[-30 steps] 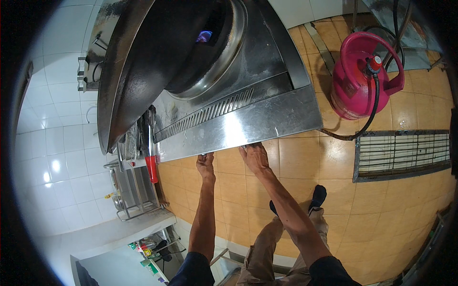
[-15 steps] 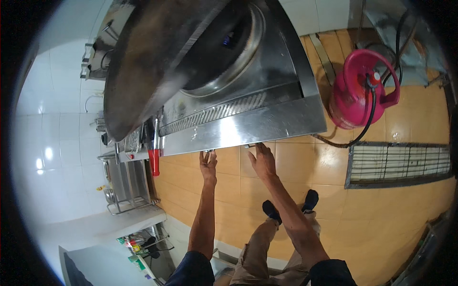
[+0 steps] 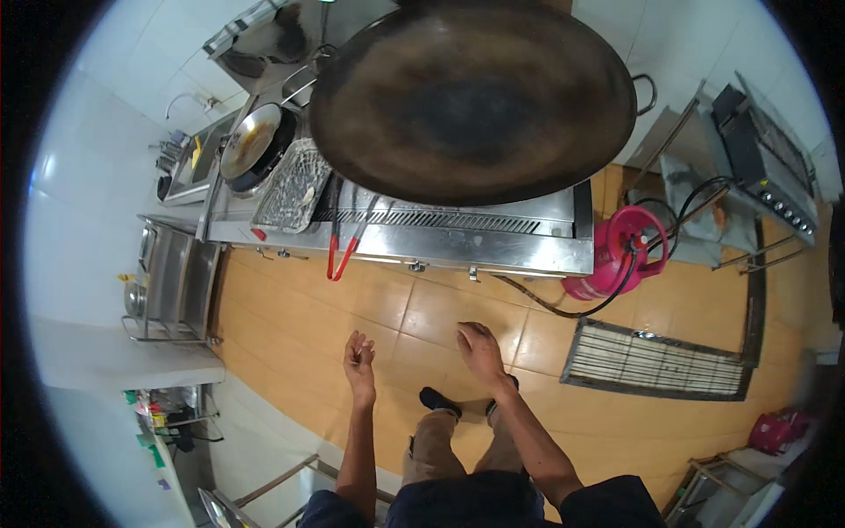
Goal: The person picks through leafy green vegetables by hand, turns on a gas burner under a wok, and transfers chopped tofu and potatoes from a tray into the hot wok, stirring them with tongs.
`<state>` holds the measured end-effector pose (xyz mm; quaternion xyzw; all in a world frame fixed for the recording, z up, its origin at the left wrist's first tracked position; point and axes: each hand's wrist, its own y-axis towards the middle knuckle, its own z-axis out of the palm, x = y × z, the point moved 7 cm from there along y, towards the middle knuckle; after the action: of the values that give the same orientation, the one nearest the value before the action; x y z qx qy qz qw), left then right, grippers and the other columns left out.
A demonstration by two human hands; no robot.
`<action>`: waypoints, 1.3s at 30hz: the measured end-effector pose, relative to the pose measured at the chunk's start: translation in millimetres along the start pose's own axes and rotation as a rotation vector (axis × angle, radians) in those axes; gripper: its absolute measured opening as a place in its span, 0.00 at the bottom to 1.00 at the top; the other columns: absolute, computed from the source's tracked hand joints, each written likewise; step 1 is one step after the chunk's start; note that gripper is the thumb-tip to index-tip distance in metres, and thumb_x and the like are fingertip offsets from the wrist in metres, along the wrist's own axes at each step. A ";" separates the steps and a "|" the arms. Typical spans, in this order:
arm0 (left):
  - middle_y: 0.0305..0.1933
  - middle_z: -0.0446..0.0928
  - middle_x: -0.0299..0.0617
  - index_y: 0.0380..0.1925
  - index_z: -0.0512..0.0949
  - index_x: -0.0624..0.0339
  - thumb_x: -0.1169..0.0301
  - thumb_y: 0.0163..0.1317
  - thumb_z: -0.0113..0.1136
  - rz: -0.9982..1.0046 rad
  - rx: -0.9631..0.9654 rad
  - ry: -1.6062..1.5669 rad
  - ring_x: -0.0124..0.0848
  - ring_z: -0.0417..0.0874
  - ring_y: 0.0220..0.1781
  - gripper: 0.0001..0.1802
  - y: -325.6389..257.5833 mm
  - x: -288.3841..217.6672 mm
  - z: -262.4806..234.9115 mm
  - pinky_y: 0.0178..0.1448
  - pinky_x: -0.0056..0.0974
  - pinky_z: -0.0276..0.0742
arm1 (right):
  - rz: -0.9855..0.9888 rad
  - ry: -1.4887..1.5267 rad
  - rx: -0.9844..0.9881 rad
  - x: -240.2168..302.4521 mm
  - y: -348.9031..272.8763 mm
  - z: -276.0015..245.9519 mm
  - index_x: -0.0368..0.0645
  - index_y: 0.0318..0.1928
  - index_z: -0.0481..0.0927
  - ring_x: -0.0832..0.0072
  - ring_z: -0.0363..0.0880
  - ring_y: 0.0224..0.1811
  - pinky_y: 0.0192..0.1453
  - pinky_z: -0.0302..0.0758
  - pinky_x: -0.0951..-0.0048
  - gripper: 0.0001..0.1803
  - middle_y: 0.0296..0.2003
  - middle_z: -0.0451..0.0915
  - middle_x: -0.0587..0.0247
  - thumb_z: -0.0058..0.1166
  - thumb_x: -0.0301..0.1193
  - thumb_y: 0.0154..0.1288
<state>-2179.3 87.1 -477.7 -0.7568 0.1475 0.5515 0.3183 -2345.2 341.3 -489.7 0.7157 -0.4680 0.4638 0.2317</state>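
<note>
A: Both grips are released as I read it: left hand [image 3: 359,354] loosely curled around nothing, right hand [image 3: 480,349] spread palm-down, both hanging above the orange tiled floor [image 3: 290,308], well apart from everything else.

B: And what sits nearest them?

A: Red-handled metal tongs [image 3: 345,246] dangling off the front edge of the long stainless steel bench [image 3: 493,251], under the huge dark round iron wok [image 3: 471,97].

B: How would those tongs handle?

A: I judge them light, stiff, possibly greasy; take the red coated handles. That wok looks heavy; I see 1 loop handle [image 3: 645,92] on its right rim.
</note>
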 end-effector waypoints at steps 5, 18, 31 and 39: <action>0.63 0.70 0.49 0.64 0.67 0.65 0.59 0.68 0.58 -0.011 -0.033 -0.022 0.39 0.76 0.60 0.30 -32.0 -63.7 -194.8 0.62 0.40 0.72 | -0.056 0.072 0.126 202.8 -43.8 96.9 0.35 0.49 0.79 0.51 0.76 0.52 0.59 0.72 0.59 0.14 0.48 0.80 0.47 0.49 0.31 0.70; 0.63 0.72 0.47 0.61 0.70 0.64 0.59 0.69 0.57 0.025 -0.318 -0.096 0.37 0.76 0.61 0.27 -101.7 -109.8 -731.8 0.64 0.41 0.72 | -0.204 0.204 0.477 573.1 -222.2 502.4 0.36 0.51 0.80 0.62 0.80 0.49 0.53 0.75 0.68 0.14 0.49 0.81 0.51 0.50 0.31 0.71; 0.62 0.73 0.46 0.62 0.70 0.64 0.67 0.71 0.52 -0.013 -0.827 -0.181 0.35 0.77 0.60 0.21 -263.3 -47.0 -1012.8 0.62 0.38 0.72 | -0.471 0.221 0.966 736.9 -410.0 760.1 0.37 0.50 0.81 0.64 0.81 0.46 0.47 0.77 0.69 0.14 0.48 0.82 0.51 0.50 0.32 0.71; 0.62 0.74 0.46 0.61 0.70 0.66 0.72 0.71 0.51 0.009 -1.090 -0.261 0.32 0.78 0.59 0.20 -477.8 -0.6 -1095.3 0.63 0.35 0.71 | -0.581 0.278 1.240 777.2 -637.0 792.6 0.38 0.50 0.82 0.66 0.81 0.46 0.48 0.77 0.70 0.14 0.47 0.82 0.52 0.51 0.32 0.71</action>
<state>-1093.7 -258.9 -117.7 -0.7366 -0.1963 0.6385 -0.1055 -1324.8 -329.6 -106.5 0.7459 0.1276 0.6520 -0.0473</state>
